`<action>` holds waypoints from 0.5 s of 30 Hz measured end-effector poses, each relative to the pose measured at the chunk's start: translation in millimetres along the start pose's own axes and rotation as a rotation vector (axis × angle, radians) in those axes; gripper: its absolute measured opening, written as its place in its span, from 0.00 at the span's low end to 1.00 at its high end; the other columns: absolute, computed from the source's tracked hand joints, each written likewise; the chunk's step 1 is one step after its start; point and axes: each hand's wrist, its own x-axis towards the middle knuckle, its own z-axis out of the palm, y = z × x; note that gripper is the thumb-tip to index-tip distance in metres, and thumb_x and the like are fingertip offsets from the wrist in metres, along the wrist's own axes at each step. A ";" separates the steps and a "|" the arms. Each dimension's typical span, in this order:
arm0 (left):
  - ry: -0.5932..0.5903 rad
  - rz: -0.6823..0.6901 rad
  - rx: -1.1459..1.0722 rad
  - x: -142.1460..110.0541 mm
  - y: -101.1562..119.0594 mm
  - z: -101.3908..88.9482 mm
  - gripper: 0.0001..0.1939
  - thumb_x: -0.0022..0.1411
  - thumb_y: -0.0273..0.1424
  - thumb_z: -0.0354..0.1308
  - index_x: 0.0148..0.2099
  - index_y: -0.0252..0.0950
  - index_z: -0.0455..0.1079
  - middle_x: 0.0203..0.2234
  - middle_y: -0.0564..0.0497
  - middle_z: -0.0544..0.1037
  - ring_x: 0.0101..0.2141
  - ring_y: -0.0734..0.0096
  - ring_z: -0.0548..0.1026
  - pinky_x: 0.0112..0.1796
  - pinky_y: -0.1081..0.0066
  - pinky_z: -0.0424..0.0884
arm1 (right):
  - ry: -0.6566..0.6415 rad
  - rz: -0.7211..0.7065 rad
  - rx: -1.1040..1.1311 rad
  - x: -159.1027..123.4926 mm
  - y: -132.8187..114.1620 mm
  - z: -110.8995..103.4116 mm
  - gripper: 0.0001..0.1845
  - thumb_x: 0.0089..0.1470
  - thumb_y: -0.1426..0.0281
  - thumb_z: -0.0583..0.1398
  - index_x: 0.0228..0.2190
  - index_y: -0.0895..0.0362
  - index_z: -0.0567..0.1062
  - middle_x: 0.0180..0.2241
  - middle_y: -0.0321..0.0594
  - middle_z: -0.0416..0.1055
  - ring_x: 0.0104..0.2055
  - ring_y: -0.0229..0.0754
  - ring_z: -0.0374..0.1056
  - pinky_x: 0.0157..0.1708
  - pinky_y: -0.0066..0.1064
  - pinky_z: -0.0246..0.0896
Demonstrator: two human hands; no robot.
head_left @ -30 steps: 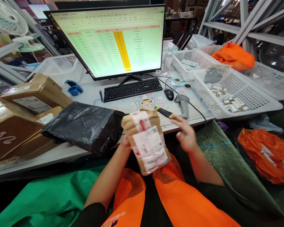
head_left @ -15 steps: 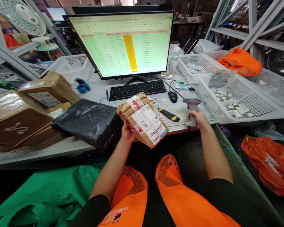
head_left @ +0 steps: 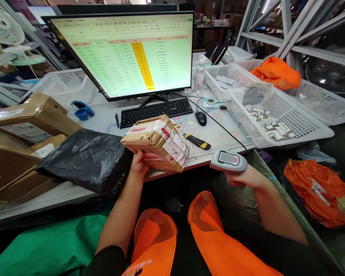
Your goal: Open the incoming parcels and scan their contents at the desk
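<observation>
A small taped cardboard box (head_left: 158, 142) with a white shipping label is in my left hand (head_left: 139, 164), tilted above the front edge of the desk. My fingers grip it from its lower left side and are partly hidden beneath it. In my right hand (head_left: 244, 177) is a grey barcode scanner (head_left: 228, 161), its head pointing left toward the box, its handle mostly hidden by my fingers. Between the two, a black and yellow utility knife (head_left: 197, 141) lies on the desk mat. A black plastic-wrapped parcel (head_left: 87, 161) rests left of the box.
A monitor (head_left: 126, 57) stands behind a keyboard (head_left: 156, 112) and a mouse (head_left: 201, 118). Brown cartons (head_left: 34, 115) are stacked at left. White plastic baskets (head_left: 301, 130) line the right, one holding several small rolls. The scanner's cable (head_left: 232, 136) crosses the desk.
My right hand has lifted the scanner off the desk and brought it nearer, turned toward the box. The box has tipped, so its label faces more to the right. The view has shifted right.
</observation>
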 end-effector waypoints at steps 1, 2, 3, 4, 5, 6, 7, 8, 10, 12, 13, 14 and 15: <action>-0.007 -0.010 0.017 1.9 5.5 -7.9 0.38 0.37 0.55 0.83 0.47 0.41 0.82 0.45 0.46 0.87 0.59 0.39 0.79 0.60 0.48 0.77 | 0.022 0.024 0.002 2.4 1.9 -5.4 0.17 0.43 0.67 0.73 0.37 0.58 0.83 0.14 0.29 0.61 0.16 0.34 0.53 0.15 0.26 0.48; -0.027 -0.028 0.040 3.6 13.1 -17.8 0.39 0.35 0.54 0.83 0.48 0.41 0.82 0.45 0.45 0.87 0.59 0.38 0.79 0.61 0.46 0.76 | 0.050 0.038 -0.006 4.9 3.7 -11.1 0.12 0.43 0.66 0.72 0.31 0.58 0.81 0.15 0.30 0.62 0.16 0.34 0.55 0.16 0.26 0.51; -0.051 -0.051 0.068 4.8 22.5 -29.7 0.41 0.34 0.52 0.84 0.49 0.40 0.82 0.46 0.44 0.86 0.59 0.36 0.78 0.61 0.45 0.76 | 0.080 0.037 -0.023 7.5 5.5 -16.5 0.11 0.42 0.65 0.72 0.26 0.58 0.78 0.16 0.32 0.63 0.18 0.35 0.57 0.17 0.27 0.54; -0.073 -0.073 0.098 5.2 33.2 -43.5 0.43 0.32 0.51 0.85 0.50 0.40 0.82 0.47 0.43 0.86 0.59 0.35 0.78 0.61 0.43 0.76 | 0.114 0.014 -0.039 10.0 7.4 -21.0 0.12 0.42 0.65 0.72 0.22 0.57 0.76 0.16 0.34 0.64 0.19 0.35 0.58 0.18 0.28 0.56; -0.086 -0.090 0.131 4.6 44.5 -58.5 0.45 0.30 0.50 0.86 0.51 0.39 0.81 0.48 0.42 0.86 0.60 0.33 0.78 0.62 0.42 0.75 | 0.133 -0.008 -0.051 12.2 9.4 -23.9 0.14 0.41 0.64 0.73 0.20 0.57 0.75 0.17 0.35 0.65 0.20 0.36 0.59 0.19 0.29 0.58; -0.083 -0.096 0.165 3.0 55.6 -73.9 0.46 0.29 0.48 0.87 0.52 0.38 0.81 0.49 0.41 0.86 0.60 0.33 0.78 0.62 0.41 0.75 | 0.129 -0.017 -0.055 13.8 11.9 -24.8 0.14 0.41 0.64 0.73 0.20 0.57 0.75 0.17 0.36 0.65 0.20 0.36 0.59 0.20 0.30 0.59; -0.063 -0.091 0.197 0.3 65.5 -88.5 0.47 0.27 0.47 0.87 0.52 0.38 0.81 0.49 0.40 0.86 0.60 0.32 0.77 0.63 0.41 0.74 | 0.101 -0.006 -0.048 14.7 15.0 -23.5 0.13 0.41 0.63 0.74 0.23 0.57 0.78 0.17 0.35 0.64 0.19 0.36 0.58 0.19 0.30 0.57; -0.033 -0.079 0.221 -3.0 73.3 -101.0 0.48 0.25 0.46 0.88 0.51 0.37 0.81 0.49 0.40 0.85 0.59 0.32 0.78 0.63 0.40 0.74 | 0.061 0.019 -0.029 14.8 18.6 -20.0 0.13 0.42 0.63 0.74 0.29 0.58 0.82 0.16 0.33 0.63 0.18 0.36 0.57 0.18 0.30 0.55; 0.029 -0.061 0.232 -10.3 79.7 -115.8 0.48 0.25 0.46 0.88 0.51 0.38 0.80 0.49 0.41 0.85 0.59 0.34 0.78 0.62 0.42 0.74 | -0.017 0.061 0.021 13.6 26.3 -7.6 0.25 0.43 0.63 0.75 0.45 0.56 0.85 0.17 0.31 0.62 0.17 0.37 0.55 0.16 0.29 0.51; 0.068 -0.050 0.189 -16.3 72.5 -113.1 0.47 0.26 0.51 0.87 0.50 0.40 0.80 0.51 0.42 0.85 0.58 0.37 0.79 0.62 0.44 0.75 | -0.059 0.053 0.038 12.4 32.4 7.9 0.38 0.43 0.64 0.76 0.57 0.53 0.81 0.18 0.32 0.66 0.18 0.39 0.58 0.17 0.31 0.54; 0.073 -0.043 0.163 -18.4 64.6 -105.5 0.47 0.27 0.53 0.86 0.50 0.41 0.80 0.51 0.43 0.85 0.58 0.39 0.79 0.62 0.45 0.75 | -0.069 0.034 0.031 12.6 34.1 15.2 0.40 0.43 0.63 0.76 0.60 0.52 0.80 0.20 0.33 0.68 0.19 0.41 0.60 0.18 0.33 0.58; 0.074 -0.023 0.143 -20.0 55.0 -94.9 0.47 0.28 0.56 0.85 0.51 0.42 0.80 0.51 0.45 0.84 0.58 0.41 0.78 0.62 0.47 0.75 | -0.082 0.014 0.020 13.8 34.9 21.3 0.41 0.44 0.63 0.77 0.60 0.51 0.80 0.21 0.35 0.70 0.21 0.43 0.62 0.20 0.35 0.62; 0.069 0.010 0.132 -21.1 44.5 -82.5 0.48 0.28 0.58 0.84 0.51 0.43 0.79 0.52 0.45 0.84 0.59 0.42 0.78 0.63 0.48 0.74 | -0.103 0.001 0.011 16.0 34.8 26.2 0.39 0.45 0.62 0.76 0.60 0.51 0.80 0.21 0.35 0.70 0.21 0.43 0.63 0.21 0.35 0.64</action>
